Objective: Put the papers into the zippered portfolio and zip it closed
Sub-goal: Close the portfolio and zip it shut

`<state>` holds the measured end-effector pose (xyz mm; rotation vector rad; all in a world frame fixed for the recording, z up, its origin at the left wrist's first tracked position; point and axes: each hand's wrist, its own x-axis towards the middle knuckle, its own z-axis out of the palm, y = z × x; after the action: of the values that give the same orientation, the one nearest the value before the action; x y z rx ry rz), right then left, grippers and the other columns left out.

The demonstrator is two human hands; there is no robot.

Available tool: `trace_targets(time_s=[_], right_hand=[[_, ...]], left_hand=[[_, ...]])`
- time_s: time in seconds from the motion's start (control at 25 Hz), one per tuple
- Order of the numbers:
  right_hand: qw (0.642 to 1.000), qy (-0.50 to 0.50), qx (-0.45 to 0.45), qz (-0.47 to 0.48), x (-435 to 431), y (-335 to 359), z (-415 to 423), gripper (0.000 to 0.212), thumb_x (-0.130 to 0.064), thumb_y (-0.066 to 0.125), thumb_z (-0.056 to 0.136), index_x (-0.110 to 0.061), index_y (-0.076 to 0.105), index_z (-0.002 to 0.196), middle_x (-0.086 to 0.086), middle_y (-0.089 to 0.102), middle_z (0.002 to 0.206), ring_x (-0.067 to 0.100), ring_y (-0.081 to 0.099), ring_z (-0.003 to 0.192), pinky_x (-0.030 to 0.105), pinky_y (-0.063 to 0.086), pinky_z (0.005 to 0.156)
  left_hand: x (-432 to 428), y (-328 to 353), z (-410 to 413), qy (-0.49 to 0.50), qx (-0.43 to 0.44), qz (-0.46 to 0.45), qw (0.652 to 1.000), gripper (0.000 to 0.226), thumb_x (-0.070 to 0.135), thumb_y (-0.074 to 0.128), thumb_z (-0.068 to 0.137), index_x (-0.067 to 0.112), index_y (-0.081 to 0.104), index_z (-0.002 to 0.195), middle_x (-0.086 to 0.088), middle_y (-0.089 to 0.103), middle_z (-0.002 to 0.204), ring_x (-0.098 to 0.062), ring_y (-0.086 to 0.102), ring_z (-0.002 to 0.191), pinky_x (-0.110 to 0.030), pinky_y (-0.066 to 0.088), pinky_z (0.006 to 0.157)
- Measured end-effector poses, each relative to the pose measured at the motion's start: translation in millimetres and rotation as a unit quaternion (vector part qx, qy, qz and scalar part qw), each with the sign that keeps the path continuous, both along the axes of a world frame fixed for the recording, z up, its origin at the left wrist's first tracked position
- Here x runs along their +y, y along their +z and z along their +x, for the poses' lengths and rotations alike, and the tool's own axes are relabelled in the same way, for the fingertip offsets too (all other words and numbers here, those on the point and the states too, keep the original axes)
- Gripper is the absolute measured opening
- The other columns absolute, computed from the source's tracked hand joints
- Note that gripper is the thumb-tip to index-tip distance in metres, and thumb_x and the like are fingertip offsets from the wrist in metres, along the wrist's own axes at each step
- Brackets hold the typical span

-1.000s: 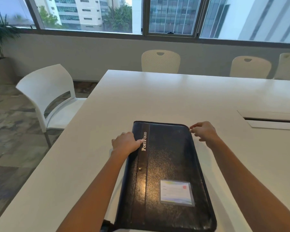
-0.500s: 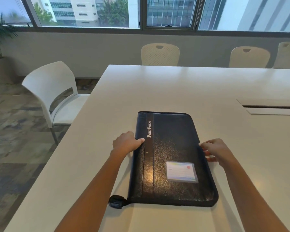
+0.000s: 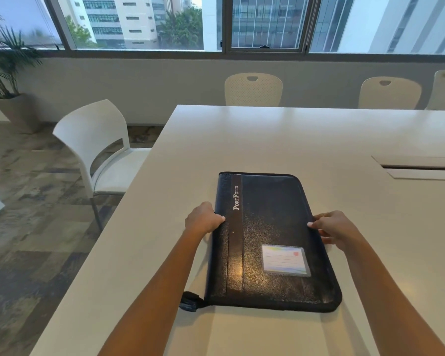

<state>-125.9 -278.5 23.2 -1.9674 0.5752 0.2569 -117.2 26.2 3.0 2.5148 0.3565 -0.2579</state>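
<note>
Your left hand (image 3: pixel 203 219) has its grip closed over the spine edge of the portfolio (image 3: pixel 270 240), thumb on top of the cover beside the "PortFolio" lettering and fingers curled down the side. Your right hand (image 3: pixel 333 228) does the same on the opposite long edge, thumb resting on the cover and fingers wrapped around the zippered side. So both grips are holding the portfolio, one on each long edge at about its middle.

The portfolio lies flat and closed on the white desk (image 3: pixel 242 140), near the edge in front of you, its card window (image 3: pixel 285 260) toward you. A dark zipper pull tab (image 3: pixel 190 301) sticks out at the near left corner. No loose papers are in view, and you cannot tell from here whether they are inside.

Judging by the look, the cover is a stiff board under glossy, grained leatherette: it should lift as one flat slab without sagging, and feel moderately weighty. The sheen suggests it could slide on the smooth desk, so hold it by the padded edges, as you do now, not by pressing the top. For the zip, the tab at the corner is the place to pinch.
</note>
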Motion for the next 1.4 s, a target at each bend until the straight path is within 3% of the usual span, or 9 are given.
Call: trace_targets(time_s=[0.16,0.32,0.44,0.52,0.64,0.76,0.88,1.28,1.4], right_hand=[[0.999,0.036,-0.018,0.028,29,11,2,0.030,-0.001,0.067,0.085,0.006,0.061,0.113,0.016,0.063,0.109,0.028,0.059,0.089,0.034,0.050,0.067],[0.997,0.062,-0.037,0.038,71,14,10,0.030,-0.004,0.069,0.084,0.004,0.062,0.113,0.015,0.063,0.108,0.029,0.060,0.092,0.031,0.051,0.061],[0.995,0.080,-0.047,0.037,105,13,16,0.016,-0.004,0.069,0.084,0.001,0.065,0.099,0.015,0.064,0.105,0.027,0.062,0.088,0.028,0.050,0.055],[0.994,0.087,-0.047,0.043,127,12,19,0.006,-0.004,0.068,0.084,-0.005,0.063,0.083,0.015,0.065,0.101,0.023,0.062,0.080,0.027,0.050,0.054],[0.994,0.084,-0.050,0.056,153,5,24,0.015,-0.004,0.068,0.084,-0.009,0.060,0.074,0.015,0.065,0.099,0.024,0.062,0.082,0.032,0.054,0.065],[0.993,0.089,-0.056,0.059,174,-2,30,0.011,-0.005,0.068,0.085,-0.007,0.061,0.077,0.018,0.065,0.103,0.030,0.063,0.093,0.037,0.057,0.076],[0.992,0.096,-0.056,0.052,187,-6,35,0.006,-0.005,0.068,0.085,0.000,0.065,0.089,0.019,0.065,0.106,0.032,0.063,0.097,0.039,0.058,0.077],[0.992,0.117,-0.049,0.001,194,-20,40,0.026,-0.012,0.071,0.084,-0.003,0.063,0.107,0.013,0.066,0.104,0.026,0.065,0.088,0.026,0.055,0.057],[0.988,0.144,-0.053,-0.023,192,-18,40,0.038,-0.013,0.071,0.084,-0.005,0.059,0.119,0.012,0.064,0.111,0.026,0.063,0.092,0.024,0.054,0.056]], left_hand=[[37,16,-3,0.025,-0.032,-0.027,0.999,0.035,0.038,0.068,0.085,0.005,0.064,0.097,-0.009,0.066,0.089,-0.026,0.064,0.086,-0.037,0.050,0.077],[79,26,-4,0.047,-0.041,-0.014,0.998,0.034,0.036,0.069,0.085,0.005,0.065,0.098,-0.011,0.068,0.093,-0.027,0.064,0.088,-0.041,0.053,0.084],[108,29,-6,0.080,-0.039,-0.004,0.996,0.034,0.034,0.070,0.085,0.005,0.064,0.103,-0.009,0.066,0.094,-0.027,0.062,0.089,-0.042,0.052,0.086],[128,30,-6,0.096,-0.036,0.001,0.995,0.034,0.032,0.070,0.085,0.005,0.063,0.105,-0.009,0.065,0.095,-0.027,0.062,0.089,-0.042,0.052,0.086],[155,28,-3,0.106,-0.029,-0.009,0.994,0.030,0.028,0.070,0.085,0.003,0.065,0.099,-0.012,0.067,0.093,-0.028,0.063,0.088,-0.045,0.053,0.088],[176,24,-2,0.120,-0.032,-0.021,0.992,0.023,0.026,0.070,0.085,0.003,0.066,0.089,-0.012,0.068,0.087,-0.027,0.064,0.086,-0.044,0.053,0.087],[187,20,-1,0.128,-0.030,-0.025,0.991,0.026,0.025,0.070,0.086,0.002,0.067,0.099,-0.013,0.068,0.095,-0.026,0.063,0.088,-0.042,0.052,0.087],[192,10,1,0.119,0.002,0.014,0.993,0.034,0.026,0.068,0.088,0.003,0.063,0.113,-0.013,0.067,0.104,-0.026,0.063,0.094,-0.041,0.052,0.089],[186,19,3,0.101,0.030,0.078,0.991,0.038,0.037,0.064,0.089,0.007,0.060,0.112,-0.010,0.066,0.105,-0.025,0.062,0.095,-0.041,0.052,0.089]])
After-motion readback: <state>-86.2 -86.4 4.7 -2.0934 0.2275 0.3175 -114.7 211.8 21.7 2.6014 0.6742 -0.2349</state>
